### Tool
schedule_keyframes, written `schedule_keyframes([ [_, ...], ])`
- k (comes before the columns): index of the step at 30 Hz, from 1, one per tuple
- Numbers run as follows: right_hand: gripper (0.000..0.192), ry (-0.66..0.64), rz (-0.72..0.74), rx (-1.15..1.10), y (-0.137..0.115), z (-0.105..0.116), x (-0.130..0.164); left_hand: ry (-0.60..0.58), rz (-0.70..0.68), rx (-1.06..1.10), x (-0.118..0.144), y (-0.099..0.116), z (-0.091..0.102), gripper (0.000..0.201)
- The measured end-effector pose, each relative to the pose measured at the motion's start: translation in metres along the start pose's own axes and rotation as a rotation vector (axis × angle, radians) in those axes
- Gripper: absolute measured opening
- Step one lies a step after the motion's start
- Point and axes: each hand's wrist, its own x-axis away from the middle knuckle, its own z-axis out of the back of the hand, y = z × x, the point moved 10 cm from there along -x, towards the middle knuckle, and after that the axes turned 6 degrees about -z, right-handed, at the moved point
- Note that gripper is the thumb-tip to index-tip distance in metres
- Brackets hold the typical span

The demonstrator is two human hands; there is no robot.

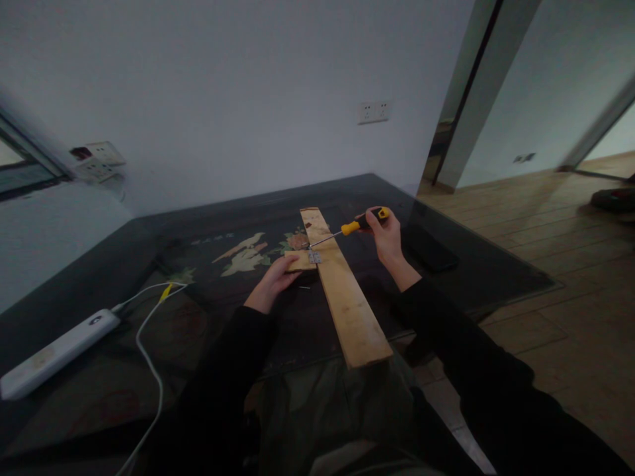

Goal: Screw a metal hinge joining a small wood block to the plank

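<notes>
Gripping a screwdriver point(358, 225) with a yellow-and-black handle, the right hand point(384, 235) is seen closed around the handle end, fingers wrapped tight on it. The thin metal shaft is angled down and to the left, and its tip is landed right at a small metal hinge point(314, 256) that's sat on a long wooden plank point(347, 304). Whether the tip is actually seated in a screw can't be made out, it's too small and dim.

The plank is laid lengthwise on a dark glass-topped table point(471, 264), with its near end hanging out over the table edge toward the lap. A shorter wooden piece point(300, 262) is butted up against the plank's left side, right where the hinge is. That short piece is pressed down by the left hand point(274, 281), fingers laid flat and close together on top of it, not curled around anything.

Both arms are covered by black sleeves point(456, 344).

Off to the left on the table, a white power strip point(57, 354) is lying with a white cable point(149, 357) looped away from it, well apart from the woodwork. A painted bird-and-flower pattern point(245, 254) is visible under the glass just left of the hands. A dark flat phone-like thing point(429, 251) is lying near the right hand, what it is can't be told for sure.
</notes>
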Motion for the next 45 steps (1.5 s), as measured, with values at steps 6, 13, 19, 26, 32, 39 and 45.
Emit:
schedule_keyframes([
  [6,0.047,0.002,-0.003,0.004,0.001,0.000,0.000,-0.001,0.003,-0.006,-0.002,-0.001,0.002,0.028],
  [13,0.048,-0.027,0.002,0.034,0.001,-0.002,0.000,-0.012,-0.004,-0.043,-0.002,-0.001,0.000,0.032],
  [19,0.047,-0.038,0.013,0.015,-0.003,-0.004,0.001,0.013,-0.016,-0.055,-0.004,0.000,0.004,0.023],
  [26,0.046,-0.051,0.034,0.047,-0.012,-0.006,0.004,-0.018,-0.007,-0.015,-0.011,-0.003,0.005,0.024],
  [32,0.043,-0.070,0.062,0.037,-0.018,-0.009,0.006,0.001,-0.014,-0.004,-0.010,-0.002,0.005,0.025],
  [39,0.048,-0.096,0.071,0.062,-0.022,-0.012,0.004,-0.009,-0.004,-0.016,-0.007,-0.001,0.003,0.025],
  [45,0.043,-0.118,0.110,0.106,-0.030,-0.017,0.007,-0.007,-0.015,0.000,-0.011,-0.001,0.004,0.022],
])
